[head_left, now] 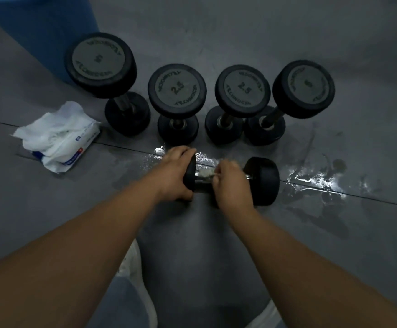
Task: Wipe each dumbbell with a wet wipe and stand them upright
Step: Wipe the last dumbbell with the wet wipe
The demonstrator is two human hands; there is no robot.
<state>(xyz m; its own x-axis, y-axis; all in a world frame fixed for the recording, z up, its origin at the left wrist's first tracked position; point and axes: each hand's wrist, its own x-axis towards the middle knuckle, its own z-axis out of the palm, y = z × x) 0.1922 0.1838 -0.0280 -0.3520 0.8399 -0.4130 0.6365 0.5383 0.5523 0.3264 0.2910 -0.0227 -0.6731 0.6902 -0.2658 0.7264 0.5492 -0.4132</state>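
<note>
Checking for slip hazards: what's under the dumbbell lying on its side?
Grey floor, with a shiny wet patch showing behind it. The dumbbell covers the spot directly beneath.

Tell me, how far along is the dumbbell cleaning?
Four upright dumbbells stand in a row, seemingly done. The fifth dumbbell lies on its side; the left hand grips one end, the right hand presses a wipe on its handle. Left: finish wiping, then stand it up.
</note>
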